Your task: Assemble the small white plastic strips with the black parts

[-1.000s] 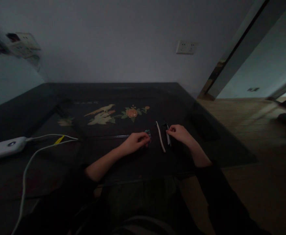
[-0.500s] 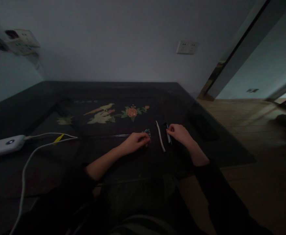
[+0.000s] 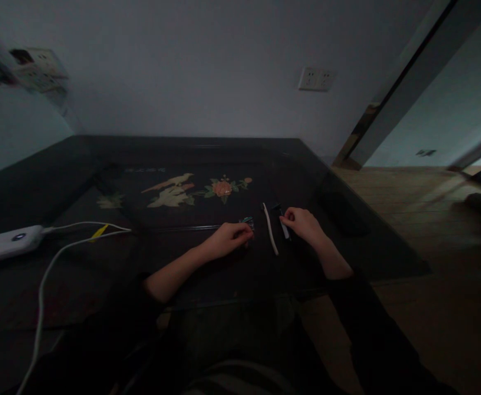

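My left hand (image 3: 229,240) rests on the table with its fingers curled together over a small shiny packet with greenish print (image 3: 247,220); most of the packet is hidden under the fingers. To the right of it lies a slim white toothbrush (image 3: 270,231), its head pointing away from me, touched by neither hand. Just beyond that is a razor (image 3: 285,231) with a pale handle and a dark head at the far end. Thumb and forefinger of my right hand (image 3: 300,222) are pinched at the razor's handle. The picture is dim, so fine detail is lost.
The dark glossy table (image 3: 207,274) carries a bird-and-flower inlay (image 3: 222,188). On its left lie a white power strip (image 3: 7,245) and a white cable (image 3: 53,263) with a yellow tag. A wall stands behind, with sockets (image 3: 317,79). The table's right edge drops to a wooden floor.
The near end of the razor has shifted slightly to the right under my right hand. My left hand, the packet and the toothbrush stay nearly as they were.
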`<control>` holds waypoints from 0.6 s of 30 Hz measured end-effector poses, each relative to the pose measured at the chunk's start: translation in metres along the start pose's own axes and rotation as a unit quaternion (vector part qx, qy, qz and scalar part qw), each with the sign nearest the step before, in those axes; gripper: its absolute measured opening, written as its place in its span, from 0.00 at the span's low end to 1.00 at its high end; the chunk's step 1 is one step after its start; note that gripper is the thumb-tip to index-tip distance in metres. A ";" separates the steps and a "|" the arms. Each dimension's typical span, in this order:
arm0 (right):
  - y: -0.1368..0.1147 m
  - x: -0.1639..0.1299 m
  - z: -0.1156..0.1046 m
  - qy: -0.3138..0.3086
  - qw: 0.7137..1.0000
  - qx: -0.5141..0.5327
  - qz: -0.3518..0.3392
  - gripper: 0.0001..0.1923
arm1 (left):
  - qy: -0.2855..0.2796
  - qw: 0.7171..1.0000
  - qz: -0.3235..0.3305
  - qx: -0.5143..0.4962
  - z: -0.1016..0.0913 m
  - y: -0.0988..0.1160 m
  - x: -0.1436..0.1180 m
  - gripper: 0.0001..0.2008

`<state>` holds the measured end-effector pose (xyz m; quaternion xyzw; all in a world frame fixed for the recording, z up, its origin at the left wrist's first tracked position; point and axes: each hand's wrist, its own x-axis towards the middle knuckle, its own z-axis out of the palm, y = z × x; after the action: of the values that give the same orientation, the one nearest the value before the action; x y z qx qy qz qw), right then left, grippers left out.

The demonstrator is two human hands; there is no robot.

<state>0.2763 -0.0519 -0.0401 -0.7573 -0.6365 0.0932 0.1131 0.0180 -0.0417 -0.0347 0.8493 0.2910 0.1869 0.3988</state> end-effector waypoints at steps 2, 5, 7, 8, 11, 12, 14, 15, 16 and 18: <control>0.000 0.000 0.000 -0.001 1.000 0.001 0.001 0.13 | 0.000 1.000 0.001 0.001 0.000 0.000 0.000 0.13; 0.000 0.000 0.000 -0.001 1.000 0.001 0.000 0.13 | 0.000 1.000 0.004 0.003 0.000 0.000 0.000 0.13; -0.001 0.000 0.000 0.001 1.000 0.001 0.002 0.13 | 0.001 1.000 0.007 0.004 0.000 0.000 0.000 0.13; -0.001 0.000 0.000 0.002 1.000 0.001 0.004 0.13 | 0.002 1.000 0.008 0.005 0.000 0.000 0.000 0.13; -0.002 0.000 0.001 0.005 1.000 0.000 0.006 0.13 | 0.001 1.000 0.010 0.004 0.000 0.000 0.000 0.13; -0.002 0.000 0.001 0.006 1.000 0.001 0.006 0.13 | 0.000 1.000 0.007 0.003 0.000 0.000 0.000 0.13; -0.003 0.000 0.001 0.010 1.000 0.003 0.005 0.14 | 0.000 1.000 0.001 0.000 0.000 0.000 0.000 0.13; -0.004 0.000 0.001 0.012 1.000 0.004 0.004 0.14 | -0.001 1.000 0.000 -0.001 0.000 0.000 0.000 0.13; -0.003 0.000 0.001 0.014 1.000 0.005 0.003 0.13 | -0.002 1.000 0.001 -0.001 0.000 0.001 -0.001 0.13; -0.002 0.000 0.000 0.018 1.000 0.009 0.000 0.13 | -0.002 1.000 0.004 0.001 0.000 0.002 -0.001 0.13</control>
<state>0.2741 -0.0512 -0.0397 -0.7576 -0.6336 0.0854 0.1312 0.0178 -0.0430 -0.0333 0.8510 0.2872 0.1866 0.3982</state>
